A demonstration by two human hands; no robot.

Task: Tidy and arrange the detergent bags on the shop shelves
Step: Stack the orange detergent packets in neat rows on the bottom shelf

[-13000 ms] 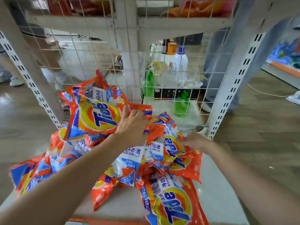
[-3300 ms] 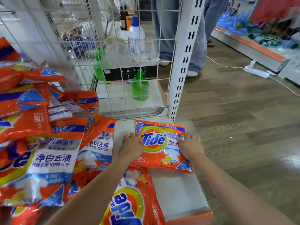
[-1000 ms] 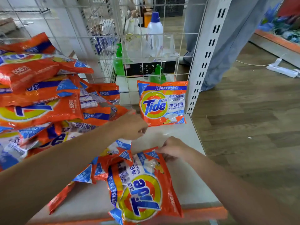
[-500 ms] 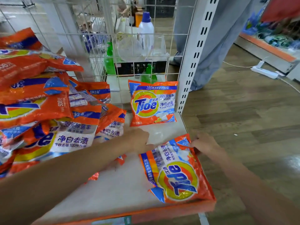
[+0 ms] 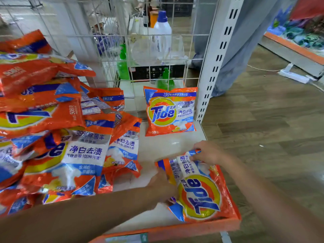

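**While one bag stands in place, most of the shelf is unsorted**

Although a single detergent bag (image 5: 171, 111) stands upright at the shelf's back right corner, leaning against the wire grid (image 5: 149, 50) beside the white upright post (image 5: 215, 67), that is the only piece of finished arranging on show. By my reading, the task has barely begun.

A second bag (image 5: 199, 188) lies flat at the front right corner of the shelf (image 5: 163, 146), its logo turned sideways and its lower edge touching the orange front lip (image 5: 175, 228). The right hand (image 5: 208, 152) pinches the bag's far top corner with curled fingers. The left hand (image 5: 163, 188) is at the bag's near left edge, but it is blurred, so I cannot tell whether its fingers grip the bag or merely press on it. This looks like the bag being worked on now; it is not yet stood up beside the first.

Across the left half of the shelf sits a loose heap of bags (image 5: 61, 137), overlapping at all angles, some face up, some turned. None of these is lined up. Bare shelf surface shows between the heap and the two right-hand bags.

Judging from this, one bag is placed, one is in hand, and the whole heap remains to be sorted.
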